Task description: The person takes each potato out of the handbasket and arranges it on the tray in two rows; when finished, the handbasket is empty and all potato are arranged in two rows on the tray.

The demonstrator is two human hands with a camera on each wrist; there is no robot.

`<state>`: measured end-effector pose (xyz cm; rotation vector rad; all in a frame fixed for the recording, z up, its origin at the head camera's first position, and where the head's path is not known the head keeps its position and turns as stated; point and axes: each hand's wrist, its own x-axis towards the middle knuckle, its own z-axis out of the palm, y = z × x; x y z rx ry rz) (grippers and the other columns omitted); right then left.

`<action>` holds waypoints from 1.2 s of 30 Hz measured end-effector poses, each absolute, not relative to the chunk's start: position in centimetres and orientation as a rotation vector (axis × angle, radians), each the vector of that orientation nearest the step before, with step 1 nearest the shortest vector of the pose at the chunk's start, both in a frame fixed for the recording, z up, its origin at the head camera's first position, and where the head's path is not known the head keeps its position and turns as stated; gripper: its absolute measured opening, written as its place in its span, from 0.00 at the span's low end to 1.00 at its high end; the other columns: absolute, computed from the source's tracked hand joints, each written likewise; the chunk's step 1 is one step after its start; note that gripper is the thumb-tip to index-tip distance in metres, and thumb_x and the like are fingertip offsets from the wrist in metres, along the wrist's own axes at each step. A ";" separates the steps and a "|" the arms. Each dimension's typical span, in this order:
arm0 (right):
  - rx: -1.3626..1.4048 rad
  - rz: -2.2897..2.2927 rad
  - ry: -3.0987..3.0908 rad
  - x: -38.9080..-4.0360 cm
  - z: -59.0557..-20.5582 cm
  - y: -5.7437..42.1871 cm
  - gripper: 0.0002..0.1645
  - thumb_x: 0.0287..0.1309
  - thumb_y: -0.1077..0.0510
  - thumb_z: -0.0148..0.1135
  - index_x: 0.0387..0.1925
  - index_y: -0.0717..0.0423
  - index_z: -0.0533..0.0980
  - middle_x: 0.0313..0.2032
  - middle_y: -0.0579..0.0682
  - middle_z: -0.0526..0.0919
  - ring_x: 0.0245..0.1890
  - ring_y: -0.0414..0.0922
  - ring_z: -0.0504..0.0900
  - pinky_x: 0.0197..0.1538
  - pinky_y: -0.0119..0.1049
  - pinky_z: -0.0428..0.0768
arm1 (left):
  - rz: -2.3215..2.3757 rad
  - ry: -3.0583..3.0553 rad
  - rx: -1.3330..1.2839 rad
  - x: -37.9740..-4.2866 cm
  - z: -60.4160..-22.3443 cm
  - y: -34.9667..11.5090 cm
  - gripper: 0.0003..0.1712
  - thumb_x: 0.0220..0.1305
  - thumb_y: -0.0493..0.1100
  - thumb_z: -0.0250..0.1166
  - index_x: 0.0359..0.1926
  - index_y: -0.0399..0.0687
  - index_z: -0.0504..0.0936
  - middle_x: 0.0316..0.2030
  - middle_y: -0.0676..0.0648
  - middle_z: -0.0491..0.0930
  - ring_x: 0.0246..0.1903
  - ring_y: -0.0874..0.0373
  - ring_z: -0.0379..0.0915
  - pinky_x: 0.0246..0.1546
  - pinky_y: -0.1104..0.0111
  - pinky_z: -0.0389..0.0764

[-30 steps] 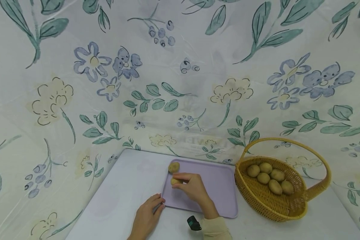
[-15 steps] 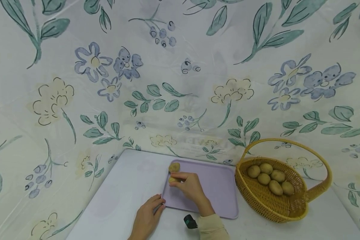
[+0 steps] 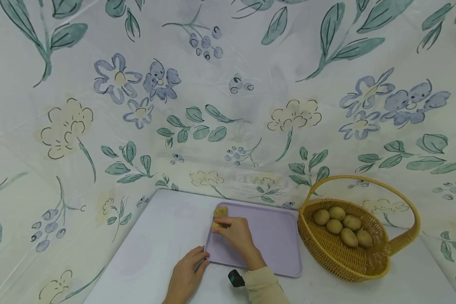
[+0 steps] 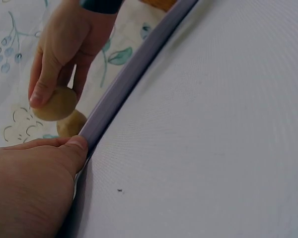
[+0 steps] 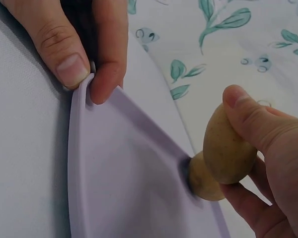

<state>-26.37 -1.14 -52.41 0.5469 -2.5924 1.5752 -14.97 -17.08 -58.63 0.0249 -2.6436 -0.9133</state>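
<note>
A light purple tray [image 3: 273,236] lies on the white table. My right hand [image 3: 238,237] is over the tray's left side and pinches a brown potato [image 5: 230,148] between thumb and fingers. In the head view that potato is mostly behind the fingers. A second potato [image 3: 221,211] sits in the tray's far left corner, just beyond the held one; in the right wrist view the two overlap, and I cannot tell whether they touch. My left hand [image 3: 186,272] grips the tray's near left corner, thumb and finger on either side of the rim [image 5: 84,94].
To the right of the tray stands a wicker basket [image 3: 327,264] with a tall arched handle [image 3: 365,179]. Several potatoes [image 3: 348,237] lie inside it. A floral cloth [image 3: 251,105] hangs behind the table. A black device [image 3: 235,278] is at the right wrist.
My right hand has moved left and slightly away from me with the potato, closer to the potato in the corner. The left hand has stayed on the tray's corner.
</note>
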 end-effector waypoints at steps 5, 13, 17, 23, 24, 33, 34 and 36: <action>0.522 1.527 -2.570 -26.6 -52.9 -1.6 0.19 0.43 0.56 0.82 0.41 0.54 0.89 0.39 0.50 0.92 0.42 0.45 0.91 0.41 0.27 0.88 | -0.918 -2.633 0.011 -15.0 -58.7 -17.1 0.08 0.62 0.42 0.73 0.43 0.56 0.90 0.55 0.50 0.86 0.59 0.49 0.82 0.61 0.53 0.83; 0.492 1.458 -2.531 -26.8 -53.8 -2.1 0.18 0.41 0.57 0.84 0.38 0.54 0.90 0.38 0.49 0.92 0.42 0.47 0.91 0.45 0.34 0.90 | -0.934 -2.660 0.027 -14.9 -58.3 -17.1 0.08 0.63 0.42 0.73 0.43 0.56 0.90 0.56 0.50 0.86 0.59 0.49 0.82 0.62 0.53 0.83; 0.493 1.367 -2.531 -26.8 -53.8 -2.4 0.18 0.39 0.57 0.84 0.37 0.54 0.90 0.38 0.49 0.92 0.43 0.48 0.91 0.47 0.39 0.90 | -0.935 -2.658 0.037 -14.9 -58.2 -17.0 0.08 0.63 0.42 0.73 0.43 0.56 0.90 0.56 0.50 0.86 0.59 0.49 0.82 0.62 0.53 0.82; 0.459 1.298 -2.562 -26.8 -53.8 -2.9 0.16 0.40 0.56 0.84 0.36 0.53 0.90 0.38 0.46 0.92 0.43 0.48 0.91 0.48 0.41 0.90 | -0.923 -2.655 0.047 -14.9 -58.3 -17.0 0.08 0.62 0.43 0.74 0.43 0.57 0.90 0.56 0.50 0.86 0.59 0.49 0.82 0.62 0.53 0.83; 0.456 1.289 -2.566 -26.8 -53.8 -3.0 0.16 0.40 0.56 0.84 0.36 0.53 0.90 0.38 0.47 0.92 0.43 0.48 0.91 0.48 0.41 0.90 | -0.924 -2.659 0.051 -14.9 -58.4 -17.0 0.08 0.62 0.43 0.74 0.43 0.57 0.90 0.56 0.50 0.86 0.59 0.49 0.82 0.62 0.53 0.83; 0.406 1.174 -2.605 -26.7 -54.1 -3.6 0.16 0.40 0.54 0.84 0.35 0.49 0.91 0.37 0.44 0.92 0.42 0.47 0.91 0.47 0.41 0.89 | -0.914 -2.654 0.030 -15.0 -58.5 -17.1 0.08 0.62 0.43 0.73 0.43 0.56 0.90 0.56 0.50 0.86 0.59 0.50 0.82 0.63 0.54 0.82; 0.404 1.157 -2.610 -26.6 -54.1 -3.6 0.16 0.40 0.54 0.83 0.36 0.49 0.91 0.37 0.44 0.92 0.42 0.47 0.91 0.47 0.41 0.89 | -0.909 -2.651 0.026 -15.0 -58.5 -17.1 0.08 0.62 0.43 0.73 0.43 0.55 0.90 0.55 0.50 0.86 0.59 0.50 0.82 0.63 0.54 0.82; 0.407 1.117 -2.615 -26.6 -54.2 -3.8 0.17 0.40 0.53 0.83 0.36 0.49 0.90 0.38 0.43 0.92 0.44 0.47 0.91 0.49 0.41 0.89 | -0.900 -2.645 0.019 -15.0 -58.5 -17.1 0.08 0.62 0.43 0.74 0.43 0.56 0.90 0.55 0.50 0.86 0.59 0.50 0.82 0.62 0.54 0.82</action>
